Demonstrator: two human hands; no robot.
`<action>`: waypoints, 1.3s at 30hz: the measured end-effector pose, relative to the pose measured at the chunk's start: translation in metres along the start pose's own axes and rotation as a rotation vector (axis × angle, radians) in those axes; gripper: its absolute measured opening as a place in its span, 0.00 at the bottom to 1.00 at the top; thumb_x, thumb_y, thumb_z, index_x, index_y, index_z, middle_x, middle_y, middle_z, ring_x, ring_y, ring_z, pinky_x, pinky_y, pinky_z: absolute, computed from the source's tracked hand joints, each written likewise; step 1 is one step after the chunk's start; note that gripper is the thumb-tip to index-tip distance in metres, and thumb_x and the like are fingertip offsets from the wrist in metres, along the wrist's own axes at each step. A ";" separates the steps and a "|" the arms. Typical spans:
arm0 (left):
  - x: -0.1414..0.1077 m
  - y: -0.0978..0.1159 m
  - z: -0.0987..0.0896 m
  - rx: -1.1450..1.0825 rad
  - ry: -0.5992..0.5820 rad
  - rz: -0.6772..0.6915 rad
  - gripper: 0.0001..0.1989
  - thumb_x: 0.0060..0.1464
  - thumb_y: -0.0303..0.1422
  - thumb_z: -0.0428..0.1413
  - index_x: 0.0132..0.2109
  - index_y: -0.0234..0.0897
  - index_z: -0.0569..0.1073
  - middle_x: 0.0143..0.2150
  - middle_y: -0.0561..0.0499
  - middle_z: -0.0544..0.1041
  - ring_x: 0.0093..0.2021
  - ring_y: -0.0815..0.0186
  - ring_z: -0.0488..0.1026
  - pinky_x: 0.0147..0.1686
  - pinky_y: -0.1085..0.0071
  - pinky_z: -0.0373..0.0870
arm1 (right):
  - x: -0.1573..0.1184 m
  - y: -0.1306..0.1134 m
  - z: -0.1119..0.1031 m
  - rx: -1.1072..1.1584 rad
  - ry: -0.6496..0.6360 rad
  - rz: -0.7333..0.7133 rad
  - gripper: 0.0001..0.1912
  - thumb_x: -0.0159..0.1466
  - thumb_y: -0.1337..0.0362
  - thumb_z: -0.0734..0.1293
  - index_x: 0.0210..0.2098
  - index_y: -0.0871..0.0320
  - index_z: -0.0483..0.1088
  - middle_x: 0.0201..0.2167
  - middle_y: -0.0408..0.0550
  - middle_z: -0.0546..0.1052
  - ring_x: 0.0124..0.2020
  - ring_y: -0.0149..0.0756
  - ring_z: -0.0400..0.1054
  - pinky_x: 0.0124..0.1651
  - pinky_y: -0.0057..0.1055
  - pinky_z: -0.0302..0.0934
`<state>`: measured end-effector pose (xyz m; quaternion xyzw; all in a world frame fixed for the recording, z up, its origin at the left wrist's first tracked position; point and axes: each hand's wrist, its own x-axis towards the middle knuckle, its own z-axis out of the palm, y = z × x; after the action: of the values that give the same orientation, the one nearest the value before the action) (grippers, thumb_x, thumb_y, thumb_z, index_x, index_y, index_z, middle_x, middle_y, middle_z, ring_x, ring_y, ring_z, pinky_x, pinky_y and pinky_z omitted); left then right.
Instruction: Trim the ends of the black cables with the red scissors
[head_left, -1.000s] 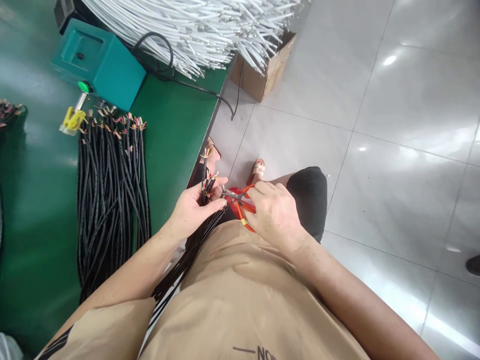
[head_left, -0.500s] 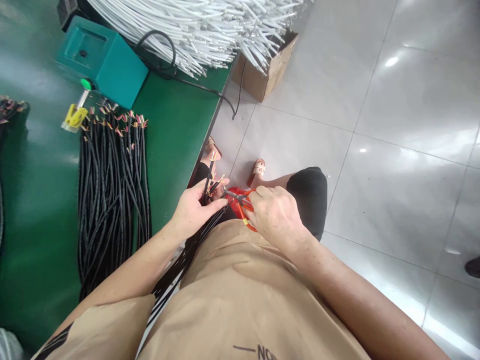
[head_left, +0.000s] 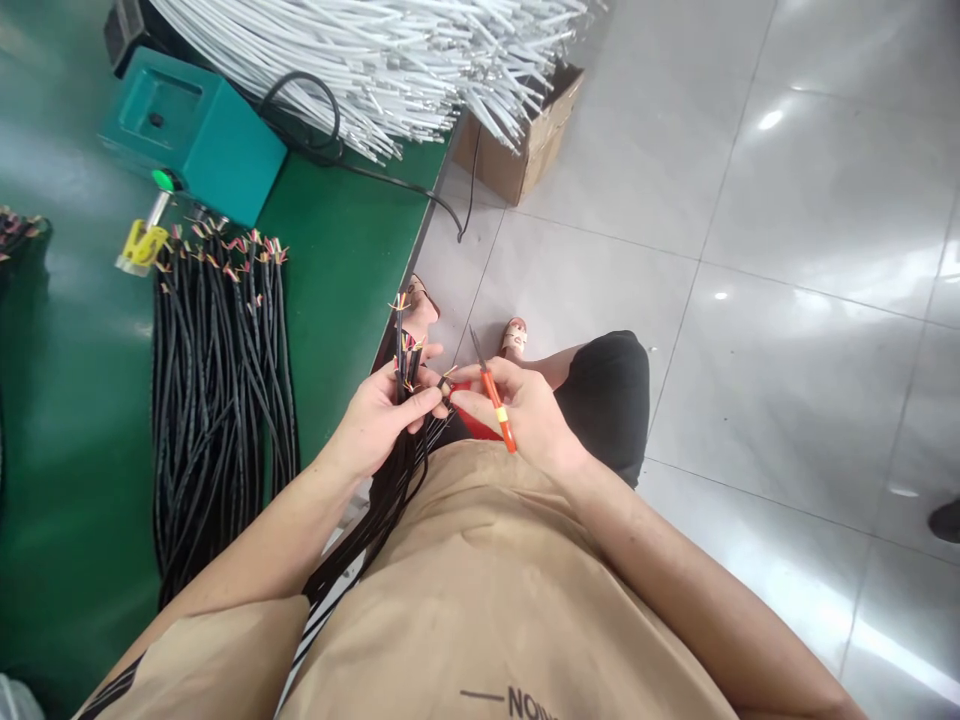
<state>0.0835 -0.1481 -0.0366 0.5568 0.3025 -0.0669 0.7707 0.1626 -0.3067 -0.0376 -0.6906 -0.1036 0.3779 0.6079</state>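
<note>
My left hand [head_left: 379, 420] is closed around a small bunch of black cables [head_left: 409, 455], whose ends show short coloured wires fanning out above the fingers. Orange-handled cutting pliers [head_left: 495, 405] rest in my right hand [head_left: 532, 420], their dark tips pointing up and away from the cables. The thumb and forefinger of that hand pinch at one cable end [head_left: 445, 382] close beside the left thumb. The cables trail down across my lap towards the lower left.
On the green table [head_left: 341, 260] lies a thick row of black cables [head_left: 217, 400]. Behind it stands a teal machine [head_left: 202, 130] with a yellow clip-like piece [head_left: 142, 245]. White cables [head_left: 390, 70] overhang the table edge by a cardboard box [head_left: 517, 160].
The pliers have swung from pointing left at the wire ends to pointing upward in my right hand. My right fingers have come over to one cable end beside my left thumb.
</note>
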 end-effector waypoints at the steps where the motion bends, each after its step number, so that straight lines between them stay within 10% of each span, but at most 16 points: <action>1: 0.000 0.001 0.001 -0.013 -0.008 -0.001 0.25 0.46 0.31 0.65 0.52 0.39 0.70 0.32 0.55 0.72 0.27 0.72 0.74 0.17 0.80 0.57 | 0.000 -0.001 0.004 0.082 -0.003 0.021 0.17 0.55 0.54 0.69 0.38 0.59 0.73 0.29 0.44 0.76 0.30 0.31 0.67 0.35 0.29 0.61; 15: -0.003 0.004 0.005 -0.081 -0.141 -0.037 0.19 0.50 0.29 0.62 0.49 0.39 0.67 0.31 0.54 0.74 0.24 0.73 0.73 0.15 0.82 0.54 | -0.002 -0.004 0.013 0.352 0.070 0.084 0.22 0.58 0.48 0.65 0.19 0.58 0.63 0.22 0.43 0.68 0.24 0.28 0.60 0.31 0.27 0.58; 20: -0.004 0.003 0.006 -0.039 -0.140 0.020 0.10 0.49 0.30 0.62 0.34 0.35 0.66 0.33 0.53 0.73 0.25 0.74 0.72 0.15 0.82 0.55 | -0.018 0.003 0.007 -0.140 0.176 -0.050 0.16 0.59 0.54 0.65 0.23 0.59 0.66 0.22 0.41 0.66 0.24 0.27 0.57 0.29 0.27 0.52; 26: -0.003 -0.001 0.005 0.018 -0.174 0.059 0.17 0.51 0.33 0.61 0.49 0.36 0.73 0.36 0.50 0.71 0.26 0.74 0.71 0.16 0.81 0.55 | -0.029 0.016 -0.005 -0.962 0.279 -0.342 0.10 0.59 0.66 0.63 0.22 0.59 0.65 0.22 0.41 0.66 0.22 0.27 0.51 0.29 0.29 0.46; 39: 0.000 -0.003 -0.001 0.038 -0.165 0.017 0.20 0.50 0.31 0.61 0.52 0.40 0.74 0.36 0.50 0.73 0.28 0.73 0.71 0.18 0.79 0.54 | -0.012 0.016 -0.011 -1.290 0.189 -0.461 0.09 0.61 0.66 0.61 0.28 0.60 0.72 0.25 0.47 0.72 0.25 0.33 0.60 0.32 0.32 0.45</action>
<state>0.0823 -0.1483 -0.0392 0.5666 0.2319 -0.1115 0.7828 0.1561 -0.3262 -0.0471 -0.9045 -0.3984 0.0399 0.1469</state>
